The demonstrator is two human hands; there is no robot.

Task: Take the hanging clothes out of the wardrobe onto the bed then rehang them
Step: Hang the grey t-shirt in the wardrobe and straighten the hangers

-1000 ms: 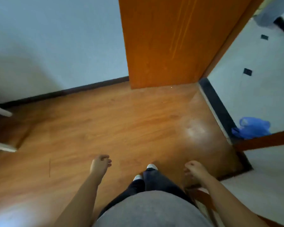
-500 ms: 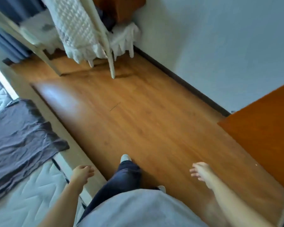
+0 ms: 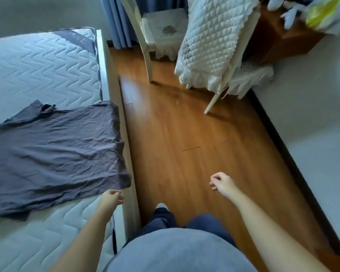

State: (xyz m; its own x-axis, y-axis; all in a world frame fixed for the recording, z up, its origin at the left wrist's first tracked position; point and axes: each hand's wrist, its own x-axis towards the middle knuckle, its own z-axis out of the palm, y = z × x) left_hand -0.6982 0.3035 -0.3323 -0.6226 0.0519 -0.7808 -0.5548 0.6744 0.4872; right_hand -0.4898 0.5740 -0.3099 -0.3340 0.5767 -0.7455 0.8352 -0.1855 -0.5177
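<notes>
A dark grey T-shirt [image 3: 53, 152] lies spread flat on the quilted white mattress of the bed [image 3: 37, 67] at the left, its hem reaching the bed's right edge. My left hand [image 3: 111, 199] hangs over that edge just below the shirt's hem, fingers loosely curled and holding nothing. My right hand [image 3: 222, 182] hangs over the wooden floor to the right, also loosely curled and holding nothing. No wardrobe or hanger is in view.
A strip of wooden floor [image 3: 185, 144] runs between the bed and the white wall [image 3: 312, 118]. At its far end stand a white chair [image 3: 157, 34] and a rack draped with a quilted white cover [image 3: 210, 42]. Blue curtains [image 3: 116, 20] hang behind.
My view has swung left from the orange door and floor to the bed, bringing the grey T-shirt fully into sight. Both hands stay loose and hold nothing.
</notes>
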